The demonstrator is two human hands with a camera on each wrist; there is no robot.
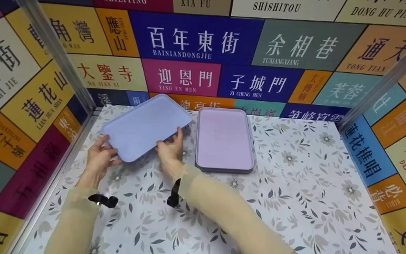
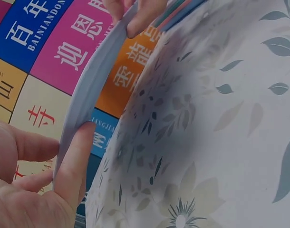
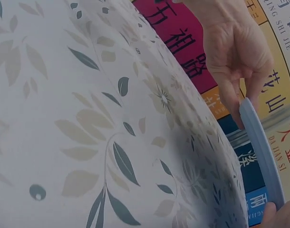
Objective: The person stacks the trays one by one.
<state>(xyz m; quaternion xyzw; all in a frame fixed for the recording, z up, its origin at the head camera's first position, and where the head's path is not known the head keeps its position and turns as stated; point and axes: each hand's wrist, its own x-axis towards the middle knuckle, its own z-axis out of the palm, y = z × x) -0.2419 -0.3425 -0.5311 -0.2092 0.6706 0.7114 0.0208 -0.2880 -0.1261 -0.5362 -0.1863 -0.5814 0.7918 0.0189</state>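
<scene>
A pale blue rectangular tray (image 1: 146,127) is held between both hands, lifted off the table and tilted, overlapping the back wall in the head view. My left hand (image 1: 100,155) pinches its near left corner; thumb and fingers show on both sides of the edge (image 2: 83,104) in the left wrist view. My right hand (image 1: 171,150) grips the near long side toward the right corner; only its fingertips (image 3: 273,218) show in the right wrist view. Just right of the blue tray, a light purple tray (image 1: 225,139) lies flat, with a darker rim showing beneath it.
The table (image 1: 294,197) wears a white cloth printed with grey leaves and flowers. Panels with coloured lettered signs (image 1: 189,38) enclose it at the back and both sides, with metal posts (image 1: 60,56) at the corners. Stacked coloured edges (image 2: 178,14) show in the left wrist view.
</scene>
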